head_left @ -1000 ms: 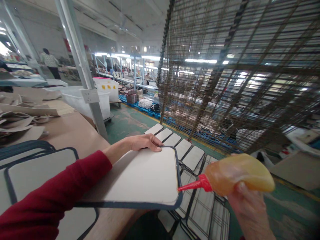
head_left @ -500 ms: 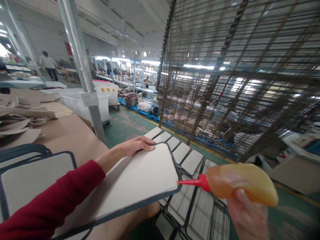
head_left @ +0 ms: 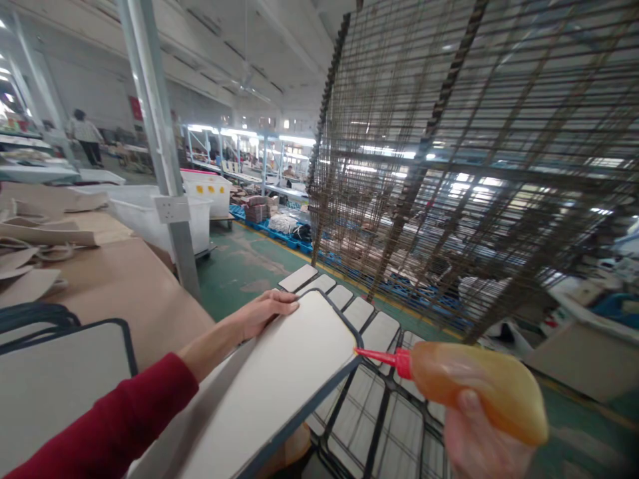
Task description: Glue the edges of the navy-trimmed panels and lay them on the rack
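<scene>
My left hand grips the far edge of a white panel with a dark blue border, thumb on its top face. The panel is tilted, its rounded corner pointing right. In my right hand is a squeeze bottle of amber liquid, probably glue, held on its side. Its red nozzle points left, and the tip touches or nearly touches the panel's corner where the white face meets the border. A thin yellowish line shows along that edge.
Similar bordered panels lie at the left on a brown table. More panels are laid out in rows below. A wire rack rises at the right. A metal post and white bins stand beyond the table. Someone is far back.
The nozzle tip has stayed at the panel's corner, and the bottle now slants more downward to the right. The panel has turned and tilted more steeply in my left hand. The view has shifted slightly.
</scene>
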The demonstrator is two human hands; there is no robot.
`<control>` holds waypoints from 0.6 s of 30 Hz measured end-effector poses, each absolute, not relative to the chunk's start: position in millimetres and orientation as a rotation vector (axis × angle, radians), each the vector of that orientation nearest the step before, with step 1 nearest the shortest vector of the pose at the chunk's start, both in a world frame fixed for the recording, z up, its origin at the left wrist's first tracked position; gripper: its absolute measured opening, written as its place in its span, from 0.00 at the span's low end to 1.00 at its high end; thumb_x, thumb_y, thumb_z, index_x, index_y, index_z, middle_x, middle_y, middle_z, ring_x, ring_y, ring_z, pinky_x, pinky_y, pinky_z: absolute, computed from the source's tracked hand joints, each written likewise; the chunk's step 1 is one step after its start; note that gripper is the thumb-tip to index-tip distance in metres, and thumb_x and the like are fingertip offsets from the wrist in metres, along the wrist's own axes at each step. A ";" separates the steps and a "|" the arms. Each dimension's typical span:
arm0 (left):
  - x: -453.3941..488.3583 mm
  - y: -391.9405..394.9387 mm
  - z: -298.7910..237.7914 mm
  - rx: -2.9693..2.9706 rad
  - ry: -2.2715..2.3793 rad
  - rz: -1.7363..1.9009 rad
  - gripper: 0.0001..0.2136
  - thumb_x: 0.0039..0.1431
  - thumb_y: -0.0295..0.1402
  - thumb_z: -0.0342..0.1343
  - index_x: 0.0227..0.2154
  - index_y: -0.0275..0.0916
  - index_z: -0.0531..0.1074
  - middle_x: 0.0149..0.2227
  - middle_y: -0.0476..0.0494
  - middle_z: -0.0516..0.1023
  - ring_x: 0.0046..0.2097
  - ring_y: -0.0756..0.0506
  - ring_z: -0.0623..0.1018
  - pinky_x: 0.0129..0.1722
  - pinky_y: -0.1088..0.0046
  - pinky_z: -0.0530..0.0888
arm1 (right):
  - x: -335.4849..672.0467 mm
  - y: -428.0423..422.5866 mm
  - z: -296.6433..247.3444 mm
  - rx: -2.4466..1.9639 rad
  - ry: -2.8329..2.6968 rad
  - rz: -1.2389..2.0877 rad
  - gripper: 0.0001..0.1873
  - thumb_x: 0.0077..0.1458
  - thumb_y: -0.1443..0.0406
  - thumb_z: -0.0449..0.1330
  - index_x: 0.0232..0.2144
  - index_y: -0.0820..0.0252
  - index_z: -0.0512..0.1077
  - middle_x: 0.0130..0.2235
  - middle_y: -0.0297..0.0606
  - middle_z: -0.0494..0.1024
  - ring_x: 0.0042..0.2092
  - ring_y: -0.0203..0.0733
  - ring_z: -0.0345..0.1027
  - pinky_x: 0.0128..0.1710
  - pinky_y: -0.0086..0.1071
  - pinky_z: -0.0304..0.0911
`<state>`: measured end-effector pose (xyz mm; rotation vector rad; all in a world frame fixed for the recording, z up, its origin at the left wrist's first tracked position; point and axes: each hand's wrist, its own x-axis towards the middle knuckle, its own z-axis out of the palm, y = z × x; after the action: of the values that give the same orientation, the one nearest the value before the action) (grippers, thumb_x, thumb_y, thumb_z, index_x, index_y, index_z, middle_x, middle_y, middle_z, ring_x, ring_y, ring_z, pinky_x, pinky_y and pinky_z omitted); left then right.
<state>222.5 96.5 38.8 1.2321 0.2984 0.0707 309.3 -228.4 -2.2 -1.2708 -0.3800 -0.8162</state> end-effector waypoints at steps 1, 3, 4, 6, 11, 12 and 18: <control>222.6 95.5 37.8 1.218 0.317 0.087 0.17 0.32 0.35 0.73 0.28 0.34 0.76 0.26 0.42 0.81 0.26 0.44 0.80 0.26 0.74 0.75 | 307.0 -225.6 -1.4 -1.285 -0.368 -0.816 0.19 0.44 0.58 0.70 0.37 0.58 0.72 0.37 0.44 0.77 0.46 0.56 0.71 0.47 0.53 0.69; 222.6 93.6 36.0 1.196 0.327 0.099 0.18 0.33 0.35 0.73 0.29 0.34 0.76 0.27 0.42 0.81 0.26 0.44 0.80 0.27 0.74 0.75 | 305.3 -222.6 0.2 -1.322 -0.356 -0.810 0.18 0.42 0.60 0.71 0.35 0.59 0.72 0.35 0.45 0.77 0.47 0.57 0.70 0.47 0.53 0.69; 222.5 92.8 35.3 1.189 0.322 0.097 0.19 0.33 0.35 0.73 0.30 0.34 0.76 0.27 0.41 0.82 0.26 0.44 0.79 0.27 0.73 0.76 | 305.7 -221.9 1.0 -1.330 -0.357 -0.808 0.18 0.41 0.61 0.72 0.35 0.59 0.72 0.35 0.46 0.76 0.47 0.58 0.70 0.47 0.53 0.69; 222.3 91.2 33.8 1.174 0.308 0.099 0.19 0.33 0.36 0.73 0.31 0.33 0.76 0.28 0.40 0.82 0.27 0.45 0.79 0.26 0.73 0.76 | 308.0 -220.4 2.9 -1.281 -0.362 -0.779 0.21 0.40 0.61 0.72 0.37 0.59 0.72 0.37 0.46 0.76 0.47 0.57 0.70 0.47 0.53 0.69; 223.0 89.8 28.0 1.124 0.302 0.132 0.20 0.32 0.35 0.73 0.30 0.34 0.75 0.27 0.41 0.81 0.26 0.45 0.79 0.25 0.73 0.76 | 312.1 -209.8 10.8 -1.081 -0.385 -0.693 0.29 0.40 0.64 0.72 0.45 0.58 0.69 0.41 0.42 0.76 0.39 0.46 0.72 0.46 0.48 0.69; 223.4 90.2 26.3 1.114 0.292 0.133 0.19 0.33 0.35 0.73 0.30 0.34 0.75 0.27 0.41 0.81 0.25 0.45 0.79 0.25 0.73 0.76 | 312.2 -207.3 13.1 -1.073 -0.394 -0.689 0.28 0.40 0.64 0.72 0.45 0.58 0.69 0.40 0.40 0.76 0.38 0.44 0.72 0.46 0.45 0.69; 225.8 95.9 17.2 1.068 0.232 0.134 0.14 0.40 0.33 0.71 0.29 0.34 0.74 0.26 0.43 0.80 0.25 0.46 0.79 0.26 0.74 0.75 | 318.3 -200.5 21.8 -1.011 -0.452 -0.644 0.22 0.38 0.66 0.71 0.39 0.57 0.72 0.39 0.35 0.76 0.40 0.41 0.71 0.49 0.40 0.66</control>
<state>225.8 95.9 17.2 1.0678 0.2320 0.1343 318.3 -200.5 21.8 -1.0109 -0.4519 -0.6444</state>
